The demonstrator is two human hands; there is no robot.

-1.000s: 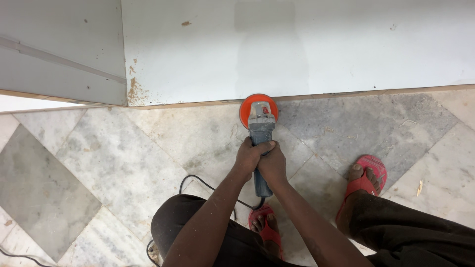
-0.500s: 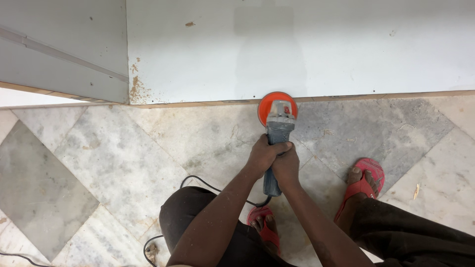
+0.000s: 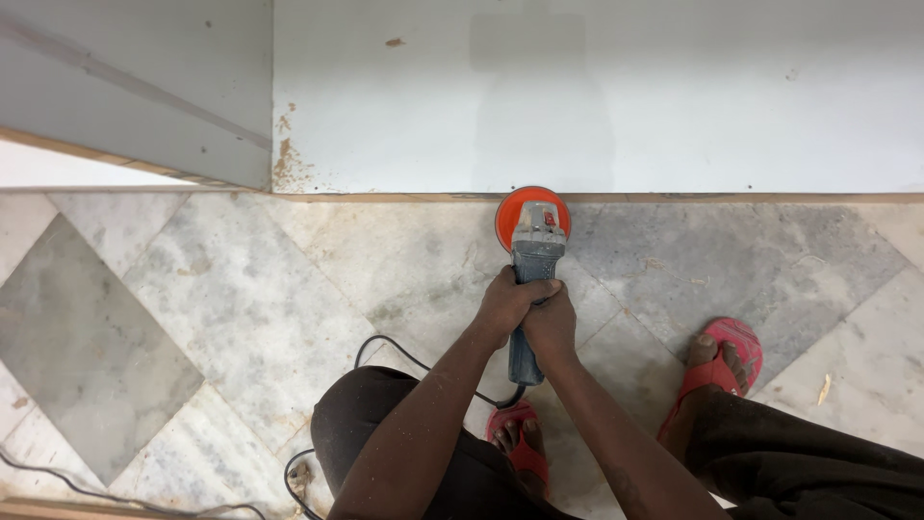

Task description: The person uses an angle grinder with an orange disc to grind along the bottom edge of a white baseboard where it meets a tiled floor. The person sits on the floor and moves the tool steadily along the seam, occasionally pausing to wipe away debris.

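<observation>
Hands (image 3: pixel 527 310) around grinder (image 3: pixel 531 279), wall-edge (image 3: pixel 674 197) close

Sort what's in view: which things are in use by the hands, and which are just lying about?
In use:
- grey angle grinder with round orange pad, gripped by left hand and right hand
- its black cord
- grey marble floor tiles

Lying about:
- pale wood sliver
- thin black cable, bottom left

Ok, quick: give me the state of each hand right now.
Left hand: closed around the body of the angle grinder.
Right hand: closed on the same grinder, just behind the left.
</observation>
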